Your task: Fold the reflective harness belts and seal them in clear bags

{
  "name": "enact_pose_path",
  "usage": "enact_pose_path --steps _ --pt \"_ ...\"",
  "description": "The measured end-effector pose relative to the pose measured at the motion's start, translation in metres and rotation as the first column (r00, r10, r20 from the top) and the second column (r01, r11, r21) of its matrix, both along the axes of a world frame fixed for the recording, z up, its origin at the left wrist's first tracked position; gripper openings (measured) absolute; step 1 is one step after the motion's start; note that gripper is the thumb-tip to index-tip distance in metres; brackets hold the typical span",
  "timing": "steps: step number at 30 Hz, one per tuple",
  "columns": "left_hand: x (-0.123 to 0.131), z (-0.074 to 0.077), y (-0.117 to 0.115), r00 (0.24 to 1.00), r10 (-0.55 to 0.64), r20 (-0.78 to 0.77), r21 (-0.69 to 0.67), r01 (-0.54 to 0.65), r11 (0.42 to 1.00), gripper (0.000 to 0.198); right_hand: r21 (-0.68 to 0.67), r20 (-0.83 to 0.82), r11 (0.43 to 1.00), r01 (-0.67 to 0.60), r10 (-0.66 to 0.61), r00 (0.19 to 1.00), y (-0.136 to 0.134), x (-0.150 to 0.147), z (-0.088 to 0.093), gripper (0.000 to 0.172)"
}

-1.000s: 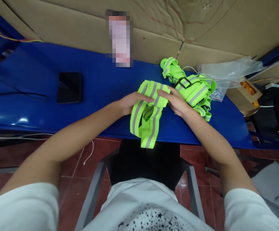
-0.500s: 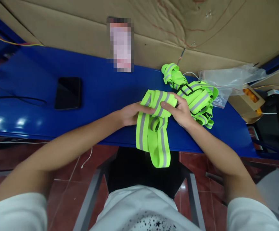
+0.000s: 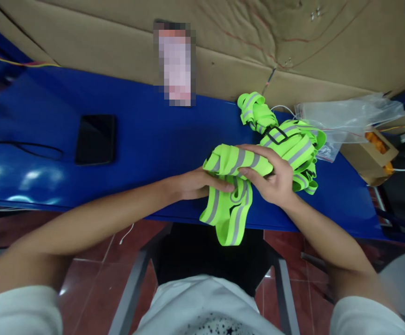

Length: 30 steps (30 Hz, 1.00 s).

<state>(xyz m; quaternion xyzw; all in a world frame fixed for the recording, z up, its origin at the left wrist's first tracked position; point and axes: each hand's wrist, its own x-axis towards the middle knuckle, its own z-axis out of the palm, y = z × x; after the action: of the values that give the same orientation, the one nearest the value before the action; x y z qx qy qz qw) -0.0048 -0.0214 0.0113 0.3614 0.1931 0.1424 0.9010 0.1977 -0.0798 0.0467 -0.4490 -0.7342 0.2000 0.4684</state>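
Observation:
Between my hands is a neon-yellow reflective strap with a grey stripe, bunched in folds. My left hand grips its left end, thumb across the front. My right hand is closed round the right end, thumb in front and fingers behind. Loops of the strap hang below, past the table's front edge. Just beyond my right hand lies a pile of similar reflective straps with a black buckle on top.
The blue table carries a black phone-like slab on the left. A blurred-out rectangular item leans against the cardboard backing. Clear plastic bags and an open cardboard box lie at the right.
The bunched strap has tilted and its hanging loops have shifted. My right hand has turned and moved slightly right and toward me; my left hand sits a little lower. The view has shifted slightly.

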Motion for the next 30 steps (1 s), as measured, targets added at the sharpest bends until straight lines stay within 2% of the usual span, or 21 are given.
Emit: enact_pose_path --steps 2,4,7,9,12,17,20,23,26,28,30 --pt "-0.001 0.003 0.002 0.998 -0.007 0.064 -0.051 0.01 0.999 0.044 0.044 0.045 0.996 -0.081 0.079 0.996 0.003 0.003 -0.005 0.04" --pt "-0.002 0.005 0.003 0.993 0.036 0.112 -0.06 -0.03 0.998 0.054 0.087 0.085 0.986 -0.146 0.138 0.987 0.007 0.009 -0.012 0.041" --pt "-0.003 0.005 0.003 0.983 0.104 0.154 -0.06 -0.096 0.994 0.071 0.128 0.143 0.98 -0.15 0.131 0.981 0.011 0.017 -0.021 0.04" --pt "-0.003 0.004 0.001 0.981 0.084 0.176 -0.07 -0.072 0.995 0.079 0.126 0.175 0.983 -0.134 0.111 0.978 0.012 0.02 -0.023 0.041" --pt "-0.005 0.001 -0.003 0.983 0.04 0.178 -0.085 -0.025 0.996 0.079 0.115 0.208 0.978 -0.176 0.15 0.967 0.014 0.022 -0.023 0.041" --pt "-0.006 0.004 -0.001 0.989 0.064 0.134 -0.08 -0.054 0.995 0.07 0.144 0.128 0.943 -0.299 0.282 0.951 0.016 0.017 -0.014 0.043" --pt "-0.004 0.008 0.004 0.99 0.106 0.09 -0.077 -0.099 0.992 0.06 0.055 0.116 0.938 -0.343 0.336 0.935 0.015 0.014 -0.011 0.035" --pt "-0.005 0.011 0.009 0.978 0.208 0.017 -0.044 -0.207 0.977 0.077 -0.013 0.052 0.973 -0.231 0.231 0.972 0.016 0.012 -0.014 0.033" --pt "-0.006 0.012 0.011 0.955 0.295 0.013 0.052 -0.295 0.954 0.086 -0.106 -0.076 0.991 -0.086 0.078 0.994 0.019 0.009 -0.019 0.055" --pt "-0.006 0.01 0.01 0.95 0.307 0.049 0.121 -0.311 0.943 0.087 -0.217 -0.131 0.97 -0.107 0.08 0.988 0.022 0.008 -0.019 0.07" --pt "-0.006 0.006 0.01 0.953 0.291 0.084 0.172 -0.302 0.938 0.086 -0.31 -0.161 0.94 -0.139 0.093 0.983 0.024 0.008 -0.018 0.074"
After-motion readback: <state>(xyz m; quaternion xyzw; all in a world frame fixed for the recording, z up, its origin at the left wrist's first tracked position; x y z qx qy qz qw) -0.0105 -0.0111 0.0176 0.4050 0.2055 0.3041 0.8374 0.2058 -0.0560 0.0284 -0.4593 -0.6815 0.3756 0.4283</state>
